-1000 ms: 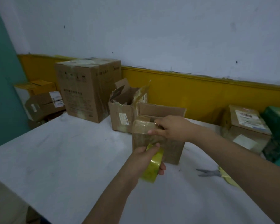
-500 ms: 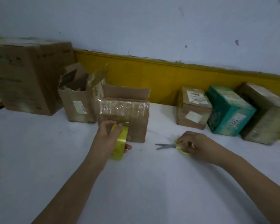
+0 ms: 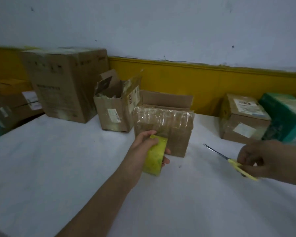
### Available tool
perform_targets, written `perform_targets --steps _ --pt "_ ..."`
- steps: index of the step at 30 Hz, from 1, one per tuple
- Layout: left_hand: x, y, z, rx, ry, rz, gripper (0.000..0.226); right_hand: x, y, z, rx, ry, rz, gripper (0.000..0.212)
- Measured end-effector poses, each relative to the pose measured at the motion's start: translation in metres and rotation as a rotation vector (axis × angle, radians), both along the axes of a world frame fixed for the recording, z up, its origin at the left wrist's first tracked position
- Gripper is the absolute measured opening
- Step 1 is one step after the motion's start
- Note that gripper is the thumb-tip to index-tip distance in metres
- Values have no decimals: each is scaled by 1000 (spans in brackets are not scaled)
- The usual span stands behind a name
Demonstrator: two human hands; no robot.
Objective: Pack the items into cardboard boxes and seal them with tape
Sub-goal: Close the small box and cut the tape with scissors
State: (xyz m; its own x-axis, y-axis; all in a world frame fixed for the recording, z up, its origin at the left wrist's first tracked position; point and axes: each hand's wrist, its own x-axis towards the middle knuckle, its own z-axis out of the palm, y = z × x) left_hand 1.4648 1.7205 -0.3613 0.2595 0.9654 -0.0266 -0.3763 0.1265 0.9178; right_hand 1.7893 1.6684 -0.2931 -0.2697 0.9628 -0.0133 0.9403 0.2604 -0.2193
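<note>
A small cardboard box (image 3: 176,134) stands on the white table (image 3: 58,159), its front flap covered in clear tape and its back flap up. My left hand (image 3: 143,147) grips a yellow tape roll (image 3: 155,156) just in front of the box's lower left corner. A strip of tape runs from the roll up onto the box. My right hand (image 3: 266,161) holds yellow-handled scissors (image 3: 232,161) off the table at the right, blades pointing up-left toward the box.
An open torn box (image 3: 113,113) stands left of the taped one, with a large closed carton (image 3: 65,82) behind it. A labelled brown parcel (image 3: 243,117) and a green box (image 3: 287,120) sit at the right. More boxes (image 3: 15,103) lie at far left.
My right hand has lifted the scissors off the table and drawn them to the right. My left hand keeps the tape roll by the box. The camera has swung back left.
</note>
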Motion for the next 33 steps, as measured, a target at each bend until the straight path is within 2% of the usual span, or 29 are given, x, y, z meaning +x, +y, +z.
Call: perform_targets --steps 2,5,11,15,19,23,33 --pt "1 1 -1 25 33 -2 25 -19 2 15 -40 99 78 55" --pt "3 0 -2 70 105 -4 23 -51 10 22 -92 102 164 64" --pt "8 0 -4 91 171 38 19 -80 33 38 -233 15 101 74" --pt "9 1 -3 82 218 14 19 -93 48 40 -293 52 97 79" --pt "7 2 1 27 261 -38 22 -102 62 37 -369 166 56 53" --pt "5 2 8 -28 289 -100 25 -105 73 29 -352 189 78 51" --pt "7 -2 10 -70 156 -26 21 -97 96 53 -520 -6 188 41"
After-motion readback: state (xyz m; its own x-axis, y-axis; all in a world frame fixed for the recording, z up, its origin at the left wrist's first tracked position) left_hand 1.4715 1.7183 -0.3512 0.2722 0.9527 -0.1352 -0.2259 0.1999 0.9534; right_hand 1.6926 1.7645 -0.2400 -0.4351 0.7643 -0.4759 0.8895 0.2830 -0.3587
